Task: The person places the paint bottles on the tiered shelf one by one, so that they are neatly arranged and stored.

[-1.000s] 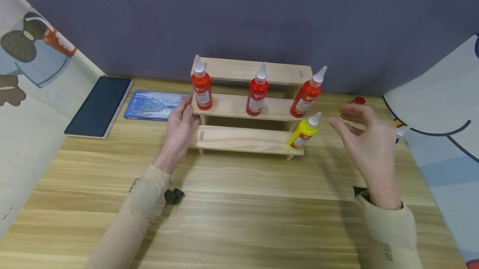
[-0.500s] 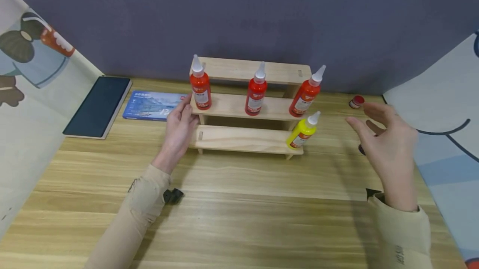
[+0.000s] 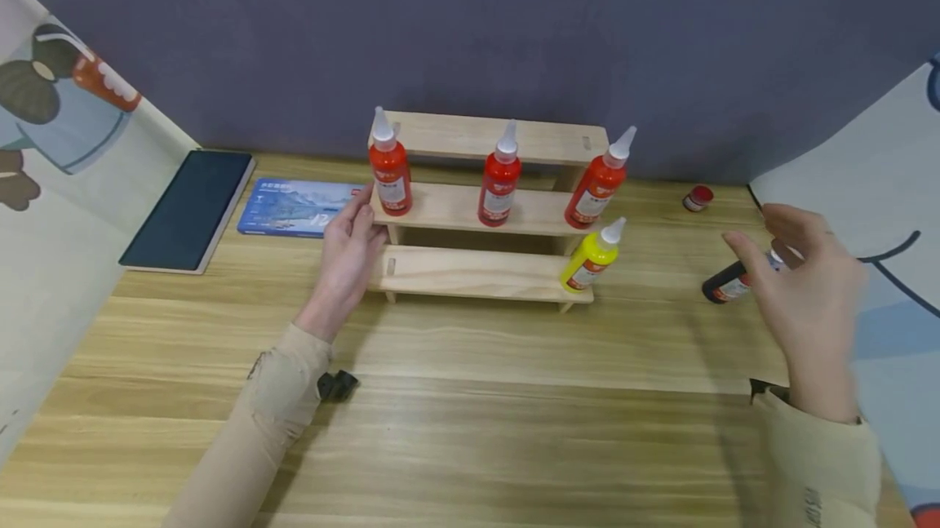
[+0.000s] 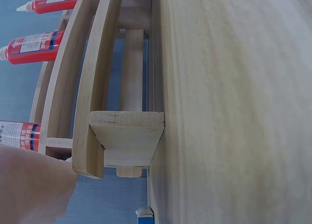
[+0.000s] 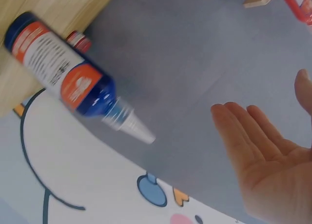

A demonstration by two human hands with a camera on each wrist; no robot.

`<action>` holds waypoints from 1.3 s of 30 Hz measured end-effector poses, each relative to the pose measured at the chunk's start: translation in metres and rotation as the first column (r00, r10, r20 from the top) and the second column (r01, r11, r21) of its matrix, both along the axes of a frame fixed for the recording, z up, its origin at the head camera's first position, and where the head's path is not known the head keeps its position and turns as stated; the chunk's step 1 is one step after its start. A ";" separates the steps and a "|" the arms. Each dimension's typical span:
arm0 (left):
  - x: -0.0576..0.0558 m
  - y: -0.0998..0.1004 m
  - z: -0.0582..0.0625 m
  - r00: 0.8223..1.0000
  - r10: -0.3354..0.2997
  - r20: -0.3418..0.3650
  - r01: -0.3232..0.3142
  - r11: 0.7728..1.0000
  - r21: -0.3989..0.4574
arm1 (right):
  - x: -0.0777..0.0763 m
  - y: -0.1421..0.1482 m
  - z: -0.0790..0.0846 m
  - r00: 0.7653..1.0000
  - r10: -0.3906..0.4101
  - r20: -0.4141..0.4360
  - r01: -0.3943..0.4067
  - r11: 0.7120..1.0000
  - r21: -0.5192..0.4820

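A three-tier wooden display rack [image 3: 477, 271] stands against the back wall. My left hand [image 3: 347, 250] grips its left end near the middle tier, fingers partly hidden behind the wood. That tier carries three red paint bottles [image 3: 499, 192] with white nozzle caps. On the right end of the lowest tier is a yellow paint bottle [image 3: 587, 263]. My right hand [image 3: 811, 291] hovers at the right, thumb and fingers spread apart with nothing between them. Just beyond it, a dark blue paint bottle [image 5: 63, 65] stands on the table, partly covered by the hand in the head view.
A small red-lidded jar [image 3: 698, 198] sits at the back right of the table. Left of the rack lie a flat blue box [image 3: 294, 206] and a dark-covered notebook or tablet [image 3: 187, 210]. Printed fabric panels [image 3: 881, 185] border the sides.
My right hand has moved to the right, away from the yellow bottle, uncovering the jar and part of the dark blue bottle. My left hand stays on the rack.
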State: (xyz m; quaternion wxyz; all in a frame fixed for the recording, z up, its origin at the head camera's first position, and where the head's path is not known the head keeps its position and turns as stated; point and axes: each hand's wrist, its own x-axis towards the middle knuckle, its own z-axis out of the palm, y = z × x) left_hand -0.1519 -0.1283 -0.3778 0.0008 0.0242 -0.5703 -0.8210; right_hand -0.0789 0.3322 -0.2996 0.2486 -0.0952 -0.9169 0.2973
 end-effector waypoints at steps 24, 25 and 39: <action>-0.001 0.000 0.001 1.000 -0.001 0.012 0.001 1.000 -0.006 | 0.015 0.035 -0.007 0.985 -0.170 0.033 0.168 0.984 0.061; -0.001 0.000 0.001 1.000 -0.002 0.012 0.002 1.000 -0.006 | 0.015 0.036 -0.008 0.984 -0.172 0.036 0.170 0.983 0.063; 0.001 -0.001 0.001 1.000 -0.011 0.008 0.011 1.000 -0.013 | 0.008 0.055 -0.025 0.941 -0.215 0.261 0.217 0.976 0.024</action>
